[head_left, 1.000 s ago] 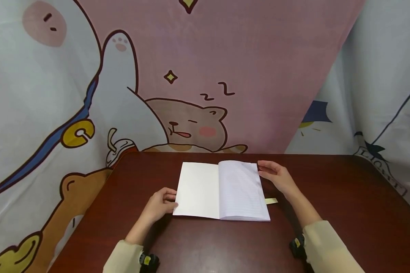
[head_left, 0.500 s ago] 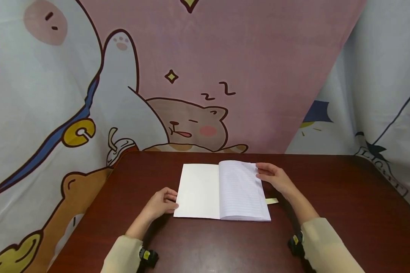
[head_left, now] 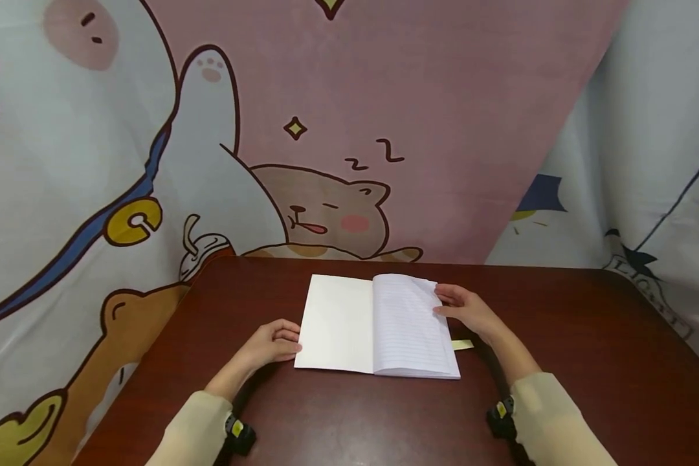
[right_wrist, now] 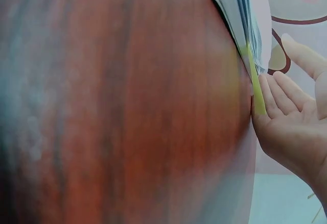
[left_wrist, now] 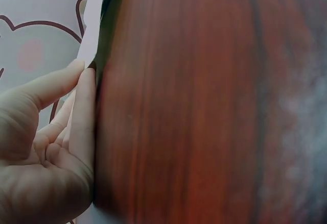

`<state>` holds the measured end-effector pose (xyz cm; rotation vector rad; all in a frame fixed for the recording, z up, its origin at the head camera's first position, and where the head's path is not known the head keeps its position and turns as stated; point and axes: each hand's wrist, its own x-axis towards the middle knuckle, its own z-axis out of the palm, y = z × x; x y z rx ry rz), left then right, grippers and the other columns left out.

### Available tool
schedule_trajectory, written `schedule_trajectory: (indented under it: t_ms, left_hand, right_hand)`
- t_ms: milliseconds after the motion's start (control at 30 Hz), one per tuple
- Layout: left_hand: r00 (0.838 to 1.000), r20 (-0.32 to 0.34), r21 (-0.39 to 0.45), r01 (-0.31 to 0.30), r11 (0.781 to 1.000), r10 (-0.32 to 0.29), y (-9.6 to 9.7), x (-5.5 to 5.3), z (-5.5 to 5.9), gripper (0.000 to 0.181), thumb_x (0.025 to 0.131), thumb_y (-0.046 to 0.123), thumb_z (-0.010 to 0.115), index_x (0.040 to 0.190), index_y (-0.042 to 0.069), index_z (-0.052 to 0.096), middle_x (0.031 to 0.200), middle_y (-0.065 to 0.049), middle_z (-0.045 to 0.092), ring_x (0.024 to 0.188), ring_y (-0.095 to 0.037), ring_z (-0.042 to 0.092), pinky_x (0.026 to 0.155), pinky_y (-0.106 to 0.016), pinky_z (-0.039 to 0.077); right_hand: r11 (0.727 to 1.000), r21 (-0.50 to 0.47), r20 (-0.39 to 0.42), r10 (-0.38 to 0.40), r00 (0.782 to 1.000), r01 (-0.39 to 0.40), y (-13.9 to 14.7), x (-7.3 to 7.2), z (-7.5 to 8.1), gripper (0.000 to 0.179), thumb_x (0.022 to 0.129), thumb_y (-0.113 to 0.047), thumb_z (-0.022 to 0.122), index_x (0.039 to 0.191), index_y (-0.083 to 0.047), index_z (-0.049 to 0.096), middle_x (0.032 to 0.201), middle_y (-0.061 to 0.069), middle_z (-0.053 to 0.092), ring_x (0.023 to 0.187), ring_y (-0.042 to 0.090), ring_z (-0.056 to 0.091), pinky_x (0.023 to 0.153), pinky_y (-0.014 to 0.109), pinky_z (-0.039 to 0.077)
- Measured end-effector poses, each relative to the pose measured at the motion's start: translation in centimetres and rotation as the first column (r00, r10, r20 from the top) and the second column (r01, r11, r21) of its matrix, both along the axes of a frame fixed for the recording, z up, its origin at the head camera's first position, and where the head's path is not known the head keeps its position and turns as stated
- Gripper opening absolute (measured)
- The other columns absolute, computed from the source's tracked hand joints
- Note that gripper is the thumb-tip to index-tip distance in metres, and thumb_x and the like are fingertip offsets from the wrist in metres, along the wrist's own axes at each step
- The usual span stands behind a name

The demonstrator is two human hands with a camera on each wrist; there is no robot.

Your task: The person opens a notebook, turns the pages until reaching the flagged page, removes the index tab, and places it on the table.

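Note:
An open notebook (head_left: pixel 340 323) lies on the table, its left side blank and its right-hand page (head_left: pixel 410 327) lined. At the left edge, my left hand (head_left: pixel 270 343) pinches the cover between thumb and forefinger; the left wrist view shows that cover edge (left_wrist: pixel 93 25) at the fingertips. My right hand (head_left: pixel 466 307) touches the right edge of the pages. In the right wrist view its fingers (right_wrist: pixel 278 94) reach straight toward the page stack (right_wrist: pixel 237 15), with the thumb raised apart. A pale yellow tab (head_left: pixel 463 344) sticks out at the right edge, below that hand.
A dark reddish-brown table (head_left: pixel 355 421) carries the notebook. Behind it hangs a cloth (head_left: pixel 443 129) printed with cartoon animals. Each wrist wears a black camera, such as the one on the right wrist (head_left: pixel 501 417).
My right hand has slid a little down the page edge toward me. My left hand keeps its place at the cover. The notebook has hardly moved.

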<state>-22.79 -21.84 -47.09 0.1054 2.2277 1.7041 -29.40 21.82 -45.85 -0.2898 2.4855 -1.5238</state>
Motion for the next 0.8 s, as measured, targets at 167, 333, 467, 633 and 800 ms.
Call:
schedule_trajectory:
  t_ms: [167, 333, 467, 633, 800]
  left_hand:
    - [1.000, 0.014, 0.005, -0.007, 1.000, 0.006, 0.34, -0.04, -0.06, 0.044, 0.091, 0.012, 0.071, 0.128, -0.006, 0.054, 0.105, -0.009, 0.064, 0.089, -0.011, 0.066, 0.083, -0.031, 0.059]
    - [0.999, 0.026, 0.002, -0.029, 1.000, 0.029, 0.30, 0.00, 0.21, 0.045, 0.093, 0.010, 0.070, 0.132, -0.005, 0.054, 0.103, -0.007, 0.065, 0.088, -0.010, 0.065, 0.082, -0.029, 0.059]
    - [1.000, 0.020, 0.011, -0.023, 1.000, 0.023, 0.19, -0.13, 0.26, 0.046, 0.093, 0.011, 0.069, 0.133, -0.005, 0.053, 0.103, -0.007, 0.065, 0.088, -0.010, 0.066, 0.082, -0.029, 0.060]
    - [1.000, 0.026, 0.015, -0.005, 1.000, 0.005, -0.06, -0.10, 0.10, 0.048, 0.094, 0.013, 0.069, 0.135, -0.005, 0.052, 0.105, -0.008, 0.065, 0.090, -0.010, 0.066, 0.083, -0.029, 0.059]
    - [1.000, 0.026, 0.014, -0.008, 1.000, 0.008, -0.25, -0.12, 0.02, 0.047, 0.094, 0.011, 0.068, 0.135, -0.006, 0.052, 0.105, -0.008, 0.065, 0.089, -0.009, 0.066, 0.082, -0.028, 0.059]
  right_hand:
    - [1.000, 0.003, 0.020, -0.014, 1.000, 0.014, 0.44, 0.10, -0.25, 0.063, 0.097, -0.020, 0.065, 0.150, 0.001, 0.037, 0.153, 0.025, 0.042, 0.142, 0.042, 0.040, 0.114, 0.056, 0.037]
    - [1.000, 0.020, 0.012, -0.010, 1.000, 0.010, 0.28, -0.17, 0.05, 0.062, 0.097, -0.023, 0.064, 0.149, 0.001, 0.039, 0.151, 0.024, 0.045, 0.141, 0.041, 0.042, 0.114, 0.056, 0.036]
    - [1.000, 0.020, 0.005, -0.013, 1.000, 0.013, 0.09, -0.38, 0.30, 0.060, 0.098, -0.022, 0.064, 0.149, 0.000, 0.040, 0.150, 0.023, 0.046, 0.141, 0.041, 0.043, 0.115, 0.056, 0.036]
    - [1.000, 0.018, 0.010, -0.017, 1.000, 0.017, -0.04, -0.42, 0.21, 0.056, 0.099, -0.021, 0.062, 0.147, 0.001, 0.043, 0.149, 0.024, 0.048, 0.139, 0.040, 0.045, 0.114, 0.055, 0.037]
    - [1.000, -0.001, 0.023, -0.019, 1.000, 0.019, -0.12, -0.49, -0.03, 0.052, 0.099, -0.022, 0.061, 0.145, -0.001, 0.047, 0.148, 0.024, 0.049, 0.139, 0.040, 0.045, 0.115, 0.055, 0.036]
